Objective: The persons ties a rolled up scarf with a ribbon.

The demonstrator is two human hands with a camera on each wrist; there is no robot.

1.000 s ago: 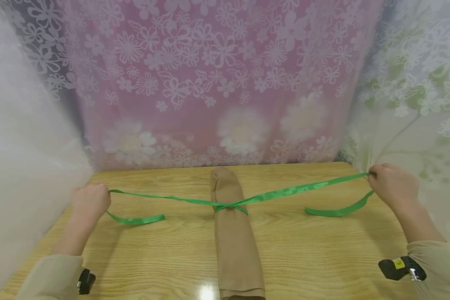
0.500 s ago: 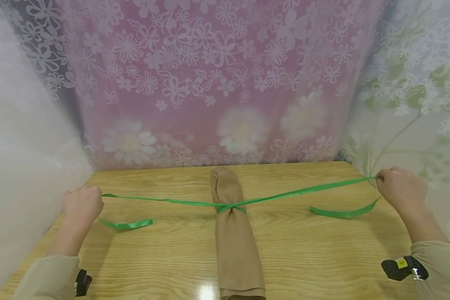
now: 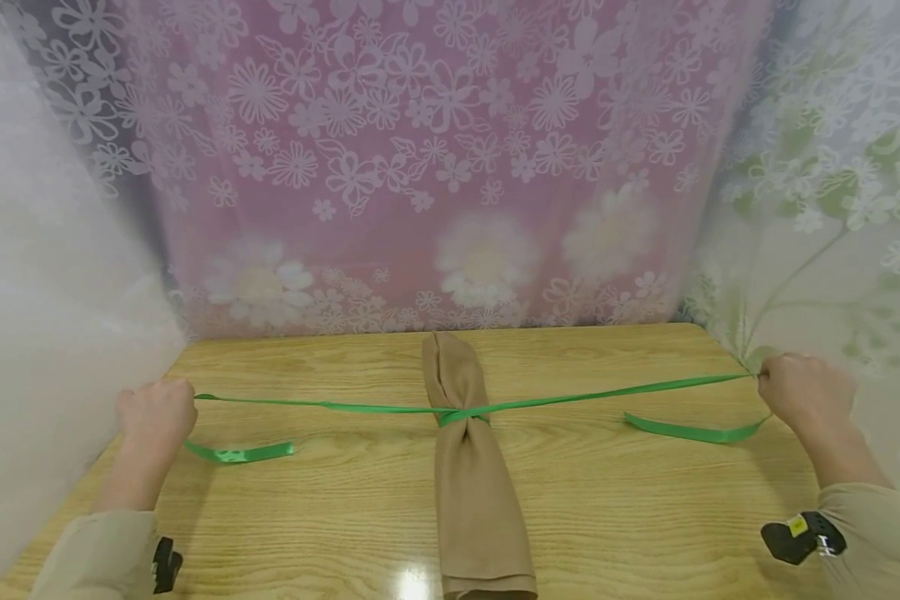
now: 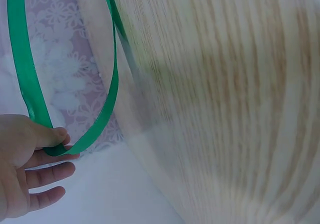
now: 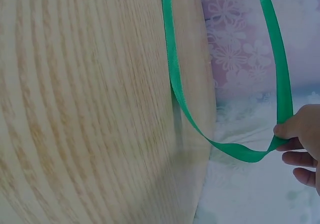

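Head view. We list a tan cloth roll (image 3: 471,467) lying lengthwise at the middle of a wooden table (image 3: 330,517), cinched near its far end by a green ribbon (image 3: 570,397) crossed in a first knot. The left hand (image 3: 153,417) and right hand (image 3: 802,392) are far apart at opposite table edges, each pinching one ribbon strand so that it runs taut from the knot; the loose tails curve back onto the wood below each hand. In our judgement the pull wants to be even and level on both sides, so the knot seats centred on the roll and does not slide toward its end.

Left wrist view. Thumb and forefinger of the left hand (image 4: 22,164) pinch the ribbon (image 4: 25,84) at a fold; the other fingers hang relaxed beneath.

Right wrist view. The right hand (image 5: 302,139) nips the ribbon (image 5: 175,74) the same way, beyond the table edge.

Surroundings. Pale grained tabletop with a glossy glare spot near us; flowered lace curtains (image 3: 450,150), pink behind, white and green at the sides.
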